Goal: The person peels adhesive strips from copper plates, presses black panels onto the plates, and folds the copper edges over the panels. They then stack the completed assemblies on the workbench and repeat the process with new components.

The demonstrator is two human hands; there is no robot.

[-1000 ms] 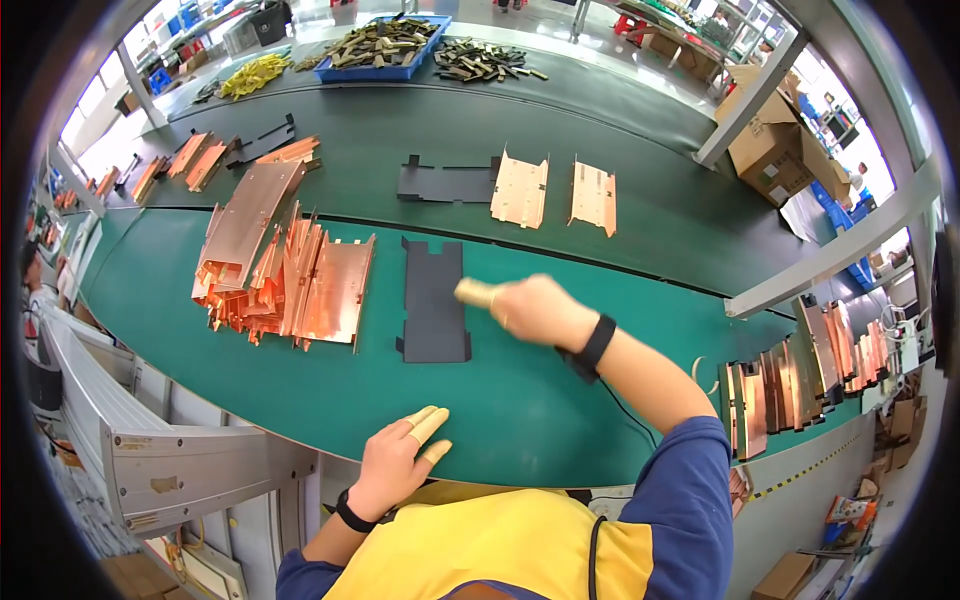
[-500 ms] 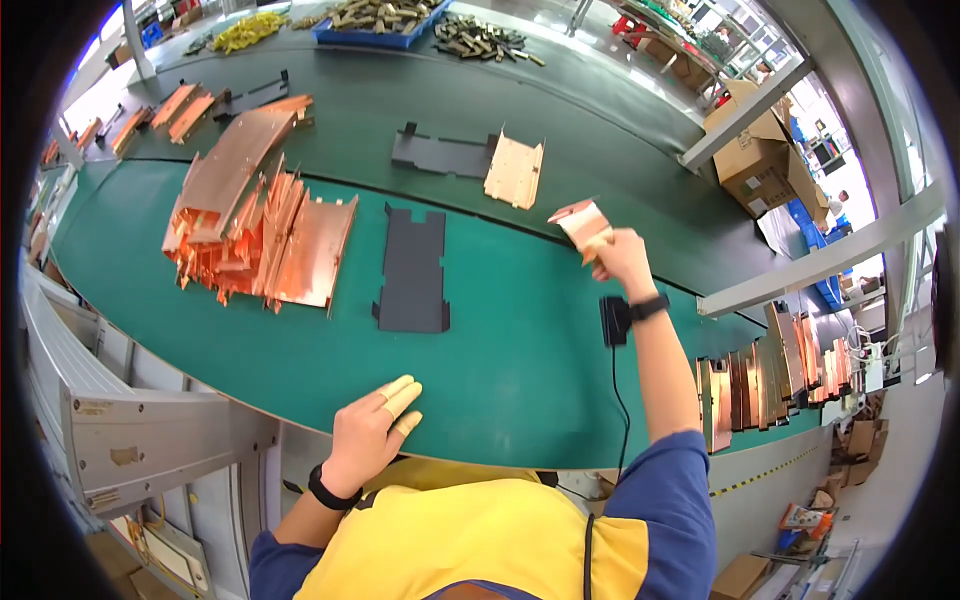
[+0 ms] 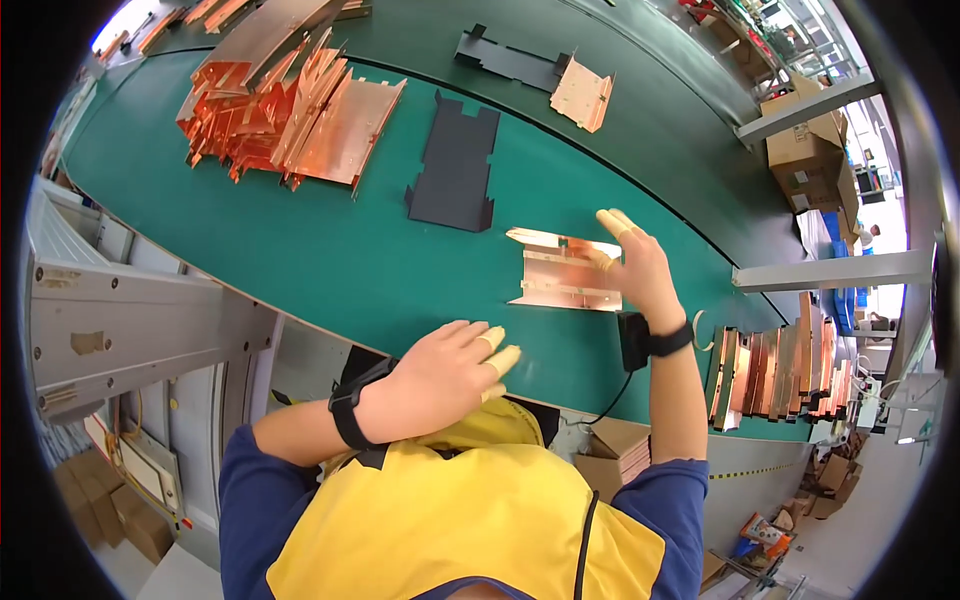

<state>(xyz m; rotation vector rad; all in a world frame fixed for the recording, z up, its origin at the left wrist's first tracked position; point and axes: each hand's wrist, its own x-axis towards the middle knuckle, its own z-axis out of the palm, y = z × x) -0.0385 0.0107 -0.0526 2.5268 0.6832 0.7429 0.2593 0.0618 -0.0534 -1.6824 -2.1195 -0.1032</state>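
Note:
A bent copper sheet-metal piece (image 3: 565, 275) with raised long edges lies on the green mat. At its right end is my right hand (image 3: 645, 275), fingers stretched and apart, the thumb over the copper; whether it touches is hard to tell. My left hand (image 3: 445, 380) hovers near the table's front edge, empty, with fingers extended and loosely spread. Pale yellow finger cots cover some fingertips on both hands. Farther back on the mat lies a flat black notched plate (image 3: 455, 165) with small bent tabs.
Stacked copper sheets (image 3: 335, 130) form a heap at the left. On the dark belt beyond sit another black plate (image 3: 510, 60) and a copper piece (image 3: 582, 95). Copper parts stand in a row (image 3: 770, 370) at the right, near a metal frame bar (image 3: 830, 268).
My right hand has come nearer and let the copper piece down onto the mat. My left hand has moved right. The view has shifted, with the table things now higher in it.

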